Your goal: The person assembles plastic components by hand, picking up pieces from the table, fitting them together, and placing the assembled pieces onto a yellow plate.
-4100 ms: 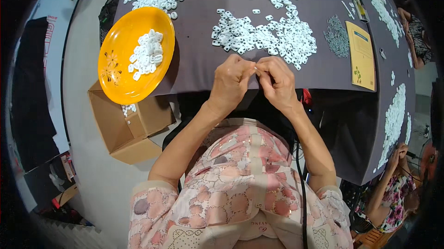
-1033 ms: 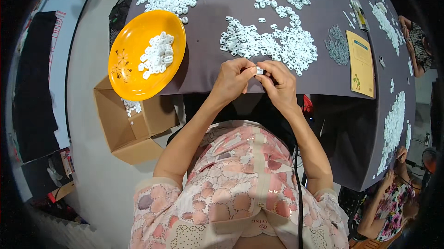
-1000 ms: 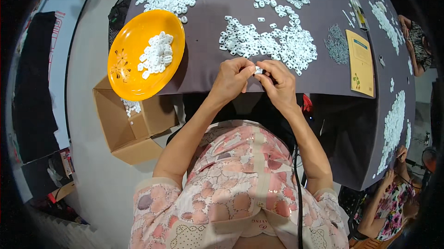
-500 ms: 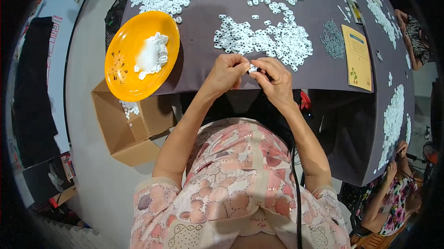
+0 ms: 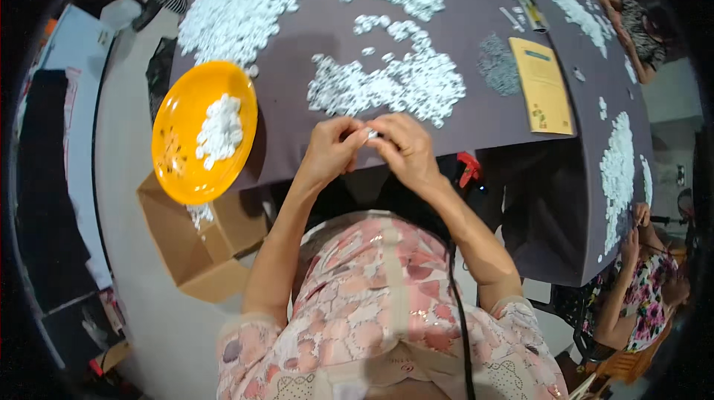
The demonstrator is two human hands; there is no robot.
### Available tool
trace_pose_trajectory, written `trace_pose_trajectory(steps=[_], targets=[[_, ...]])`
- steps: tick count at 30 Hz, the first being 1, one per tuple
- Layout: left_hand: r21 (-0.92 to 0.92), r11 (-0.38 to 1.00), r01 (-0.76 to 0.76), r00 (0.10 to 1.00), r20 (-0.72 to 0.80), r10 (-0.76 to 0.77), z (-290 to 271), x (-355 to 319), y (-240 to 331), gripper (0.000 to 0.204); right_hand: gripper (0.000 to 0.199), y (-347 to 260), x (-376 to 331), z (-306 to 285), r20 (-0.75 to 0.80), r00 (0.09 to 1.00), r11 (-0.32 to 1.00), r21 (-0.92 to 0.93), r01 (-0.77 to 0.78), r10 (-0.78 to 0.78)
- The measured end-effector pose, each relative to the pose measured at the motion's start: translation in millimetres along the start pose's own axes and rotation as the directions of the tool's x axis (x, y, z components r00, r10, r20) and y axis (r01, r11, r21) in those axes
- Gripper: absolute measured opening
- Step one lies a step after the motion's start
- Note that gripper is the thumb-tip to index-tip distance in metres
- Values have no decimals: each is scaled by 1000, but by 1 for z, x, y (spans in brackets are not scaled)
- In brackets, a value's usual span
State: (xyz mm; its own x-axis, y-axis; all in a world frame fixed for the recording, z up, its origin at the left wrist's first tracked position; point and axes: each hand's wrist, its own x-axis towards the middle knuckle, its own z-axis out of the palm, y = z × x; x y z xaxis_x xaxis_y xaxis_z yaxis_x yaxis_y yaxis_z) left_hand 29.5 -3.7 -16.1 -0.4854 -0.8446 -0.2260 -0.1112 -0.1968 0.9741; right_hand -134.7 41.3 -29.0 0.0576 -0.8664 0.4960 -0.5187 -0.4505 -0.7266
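A small white plastic piece (image 5: 372, 134) sits between my fingertips, just over the table's near edge. My right hand (image 5: 410, 151) pinches it between thumb and fingers. From the other side, my left hand (image 5: 331, 152) is closed, its thumb and fingertips pressed against the piece; whether it also holds a tiny part is hidden. Just beyond both hands spreads a pile of similar white pieces (image 5: 387, 85). To the right of that pile lies a small heap of thin grey parts (image 5: 499, 67).
An orange dish (image 5: 167, 114) holding white pieces overhangs the table's left edge, above an open cardboard box (image 5: 177, 245). Larger white heaps (image 5: 242, 10) lie farther back. A yellow booklet (image 5: 542, 91) rests at right. Co-workers sit around the table; a black cable (image 5: 460, 303) hangs over my front.
The whole view has shifted, so the table and dish appear lower and farther left. My hands stay together on the white piece.
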Motion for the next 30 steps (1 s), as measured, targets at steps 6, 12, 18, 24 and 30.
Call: trace_pose_trajectory(steps=[6, 12, 18, 24, 30], targets=[[5, 1000, -30, 999, -38, 30, 3, -6, -3, 15, 21, -2, -3, -1, 33, 999, 1000, 28, 6, -7], [-58, 997, 48, 997, -58, -52, 4, -10, 2, 15, 21, 0, 9, -30, 57, 995, 995, 57, -84, 80], [-243, 968, 64, 995, -54, -79, -5, -10, 1, 14, 8, 62, 35, -107, -276, 947, 905, -339, -257, 165], [-348, 935, 62, 994, -65, -90, -12, -9, -4, 15, 6, 96, 48, -126, -239, 963, 726, -640, -252, 124], [-341, 940, 13, 993, -106, -52, -9, -6, -1, 17, 10, 102, 62, -133, -190, 958, 546, -790, -280, 216]])
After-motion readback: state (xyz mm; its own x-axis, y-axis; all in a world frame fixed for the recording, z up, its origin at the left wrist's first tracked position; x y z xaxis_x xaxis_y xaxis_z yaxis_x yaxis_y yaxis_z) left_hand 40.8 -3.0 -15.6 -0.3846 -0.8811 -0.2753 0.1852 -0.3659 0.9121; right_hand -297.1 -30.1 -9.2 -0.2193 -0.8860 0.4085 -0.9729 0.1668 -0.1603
